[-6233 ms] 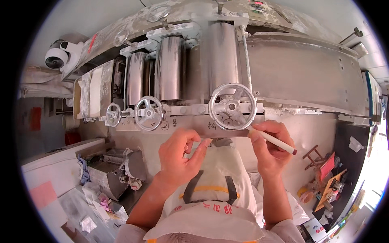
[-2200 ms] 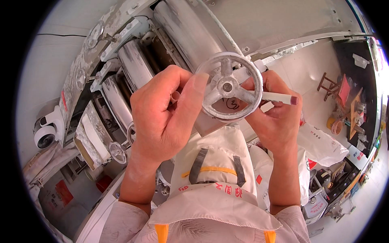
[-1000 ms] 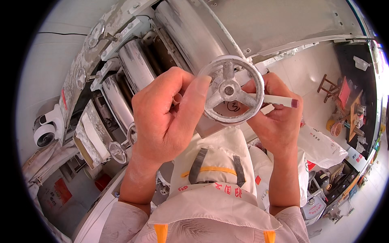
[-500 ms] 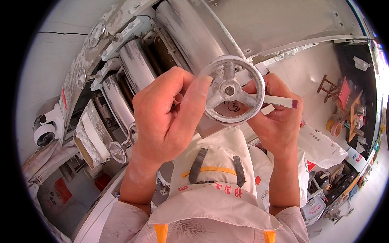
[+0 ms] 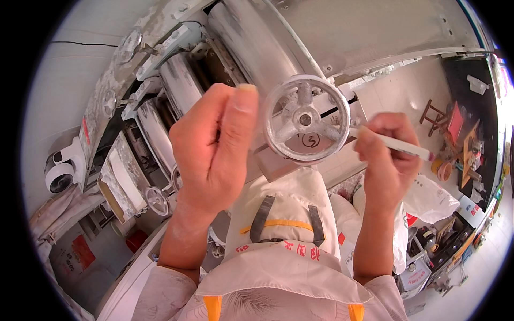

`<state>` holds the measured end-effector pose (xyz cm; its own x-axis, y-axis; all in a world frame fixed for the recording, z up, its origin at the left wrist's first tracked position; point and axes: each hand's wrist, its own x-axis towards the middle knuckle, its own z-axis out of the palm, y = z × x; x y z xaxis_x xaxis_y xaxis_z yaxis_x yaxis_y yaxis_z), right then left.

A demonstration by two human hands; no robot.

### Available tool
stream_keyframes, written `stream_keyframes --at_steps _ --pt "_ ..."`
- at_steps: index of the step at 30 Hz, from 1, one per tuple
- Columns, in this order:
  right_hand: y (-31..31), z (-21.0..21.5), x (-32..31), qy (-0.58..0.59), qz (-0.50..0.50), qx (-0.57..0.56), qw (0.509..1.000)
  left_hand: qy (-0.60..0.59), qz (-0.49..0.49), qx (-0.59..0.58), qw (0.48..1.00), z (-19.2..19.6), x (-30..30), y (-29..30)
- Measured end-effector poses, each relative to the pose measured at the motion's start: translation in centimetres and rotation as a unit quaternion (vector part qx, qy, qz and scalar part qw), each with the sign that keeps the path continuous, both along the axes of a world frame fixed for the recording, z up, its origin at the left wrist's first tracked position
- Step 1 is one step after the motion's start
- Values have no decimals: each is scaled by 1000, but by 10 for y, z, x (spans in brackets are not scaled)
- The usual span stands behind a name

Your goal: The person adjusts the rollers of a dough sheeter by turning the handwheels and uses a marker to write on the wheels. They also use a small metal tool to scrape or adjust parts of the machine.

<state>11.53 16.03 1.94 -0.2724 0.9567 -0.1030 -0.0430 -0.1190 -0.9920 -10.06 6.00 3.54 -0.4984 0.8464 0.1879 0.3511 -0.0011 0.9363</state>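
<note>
A white marker pen (image 5: 402,145) with a dark reddish end is pinched in my right hand (image 5: 386,166), just right of a metal handwheel (image 5: 304,120). The pen slants down to the right, and its other tip points toward the wheel rim. My left hand (image 5: 210,144) is closed in a fist, thumb up, left of the wheel and apart from it. Whatever its fingers hold is hidden. The three-spoked wheel has a worn grey rim. Behind it lies a pale machine panel (image 5: 278,163) with dark handwritten marks.
Shiny metal rollers (image 5: 254,43) run along the machine at upper left, with smaller handwheels (image 5: 156,200) beside them. A white camera (image 5: 61,170) stands at far left. White sacks (image 5: 428,195) lie at right, near a red folding stool (image 5: 454,124).
My right hand has moved right with the marker, out from behind the handwheel. My left hand has shifted slightly left, and the small round end seen in it before is now hidden.
</note>
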Motion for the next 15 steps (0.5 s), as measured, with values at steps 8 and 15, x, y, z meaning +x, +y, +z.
stream_keyframes --at_steps 8,15 --pt "-11 -40 73 79 -116 -71 988 -30 98 34 994 0 1 -4" --pt "-52 -69 115 70 -191 -181 962 -4 133 71 988 19 13 -33"
